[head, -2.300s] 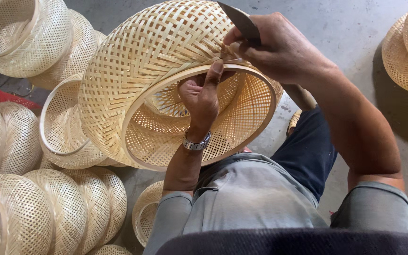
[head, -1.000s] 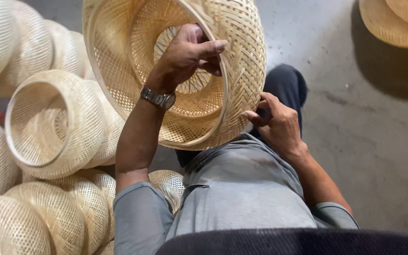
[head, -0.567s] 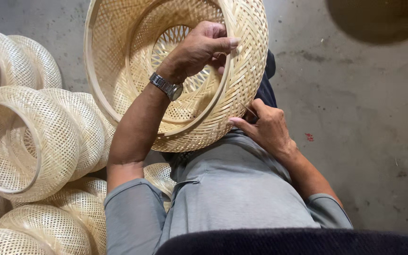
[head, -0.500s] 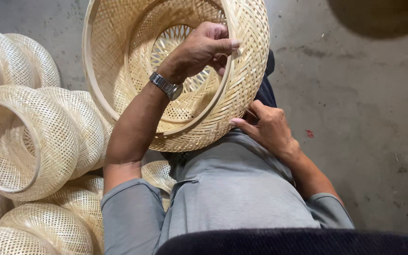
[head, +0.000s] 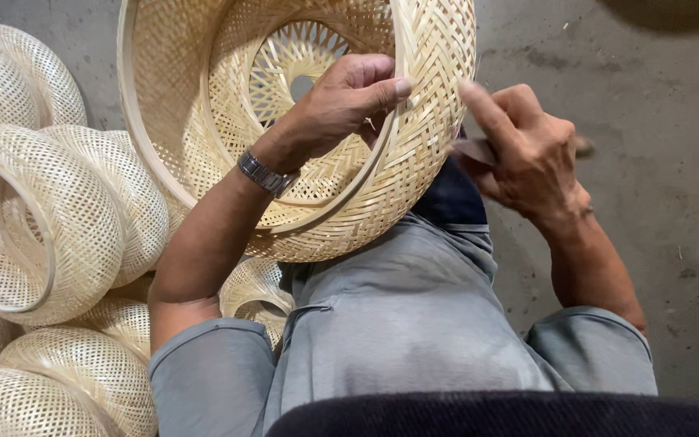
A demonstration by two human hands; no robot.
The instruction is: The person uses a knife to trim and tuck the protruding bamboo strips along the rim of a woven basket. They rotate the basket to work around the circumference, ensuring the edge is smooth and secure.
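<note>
I see one big woven bamboo basket (head: 414, 162), dome-shaped, open herringbone weave with a smooth hoop rim, held over the lap. Left hand (head: 341, 105) reaches inside, fingers (head: 382, 87) clamped on the rim. Right hand (head: 527, 150), just beside the basket's outer wall, is clenched around a thin flat blade (head: 471, 148), blurred. Left of the left fingers: about seven pale lattice baskets (head: 50, 226) piled on the concrete floor (head: 657, 162).
</note>
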